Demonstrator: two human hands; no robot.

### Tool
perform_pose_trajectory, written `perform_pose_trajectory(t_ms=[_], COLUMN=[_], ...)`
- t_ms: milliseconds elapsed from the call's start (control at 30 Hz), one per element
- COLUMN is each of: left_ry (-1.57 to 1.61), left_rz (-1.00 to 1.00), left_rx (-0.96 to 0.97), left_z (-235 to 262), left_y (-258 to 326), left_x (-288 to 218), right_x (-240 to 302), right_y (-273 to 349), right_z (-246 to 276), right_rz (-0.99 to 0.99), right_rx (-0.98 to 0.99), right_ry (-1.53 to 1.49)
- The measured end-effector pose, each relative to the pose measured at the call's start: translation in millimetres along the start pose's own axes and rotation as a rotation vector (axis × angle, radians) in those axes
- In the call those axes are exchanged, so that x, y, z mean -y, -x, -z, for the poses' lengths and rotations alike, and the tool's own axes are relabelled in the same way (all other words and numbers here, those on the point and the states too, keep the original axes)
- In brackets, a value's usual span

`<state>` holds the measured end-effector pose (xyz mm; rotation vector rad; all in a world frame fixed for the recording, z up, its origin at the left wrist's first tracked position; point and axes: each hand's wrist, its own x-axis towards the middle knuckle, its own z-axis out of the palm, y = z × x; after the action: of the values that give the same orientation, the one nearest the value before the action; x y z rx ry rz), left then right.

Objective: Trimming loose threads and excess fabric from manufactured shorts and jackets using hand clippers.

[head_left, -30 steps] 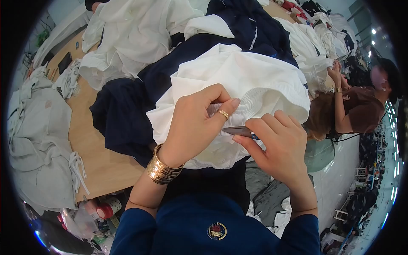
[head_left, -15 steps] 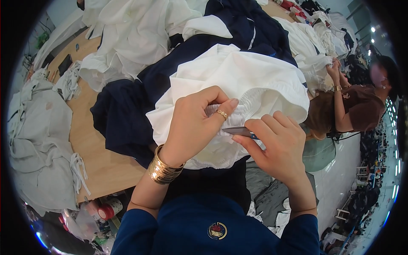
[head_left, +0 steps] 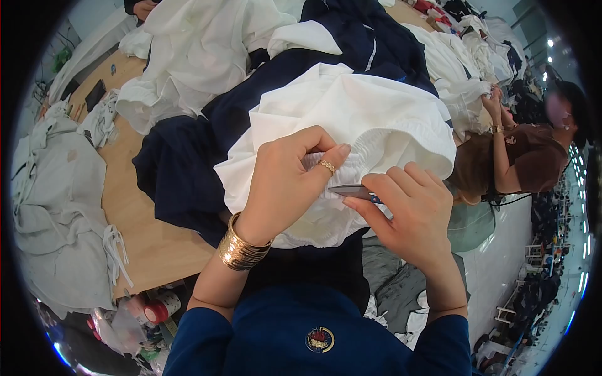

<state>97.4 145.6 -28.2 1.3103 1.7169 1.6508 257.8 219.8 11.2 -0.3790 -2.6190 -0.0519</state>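
Note:
A white garment [head_left: 307, 103] with a gathered elastic waistband [head_left: 370, 143] lies bunched in front of me. My left hand [head_left: 285, 178] pinches the gathered band between thumb and fingers, its wrist circled by a gold cuff. From the right, my right hand [head_left: 411, 210] grips a pair of thread snips [head_left: 348, 190] with dark blades and a bit of blue near the fingers. The blade tips touch or nearly touch the band just below my left thumb. Whether any thread lies between the blades is too small to tell.
Navy garments [head_left: 182, 169] lie under the white one, with more white clothes [head_left: 200, 56] piled behind. Pale grey clothing [head_left: 59, 207] covers the left of the wooden table [head_left: 147, 232]. A co-worker [head_left: 533, 150] at the right handles white cloth. Another person's hand [head_left: 144, 9] shows at far left.
My hands and the snips stay almost in place, with only a slight shift of the right hand. At the far upper left, another person's hand and dark sleeve have come further into view.

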Motion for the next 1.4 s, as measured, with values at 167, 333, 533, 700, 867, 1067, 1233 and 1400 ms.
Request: perform_pose_trajectory(t_ms=[167,333,533,700,867,1067,1233,1400], left_ry=[-0.010,-0.031,-0.037,-0.065,-0.026,-0.092,-0.596,-0.665], left_rz=[-0.009,-0.001,-0.020,0.019,0.009,-0.100,-0.014,-0.394], left_rx=[0.006,0.011,0.022,0.044,0.030,-0.131,-0.192,-0.349], left_z=[0.6,1.6,0.0,0.0,3.5,35.0,76.2,54.1], left_y=[0.1,-0.6,-0.6,0.1,2.9,-13.8,-48.2,13.7], left_x=[-1.0,-3.9,-0.5,-3.2,-3.0,18.8,81.9,45.0], right_x=[0.7,0.7,0.6,-0.7,-2.8,-36.9,-45.3,-37.2], right_y=[-0.6,-1.0,-2.4,0.6,1.8,15.8,17.1,35.5], right_z=[1.8,1.4,4.0,2.8,4.5,-13.1,-36.4,-2.2], right_rz=[-0.001,0.000,0.005,0.022,-0.036,-0.443,-0.507,-0.740], right_rx=[0.006,0.005,0.017,0.031,0.051,-0.088,-0.077,-0.097], right_ry=[0.001,0.000,0.012,0.016,-0.041,-0.270,-0.409,-0.578])
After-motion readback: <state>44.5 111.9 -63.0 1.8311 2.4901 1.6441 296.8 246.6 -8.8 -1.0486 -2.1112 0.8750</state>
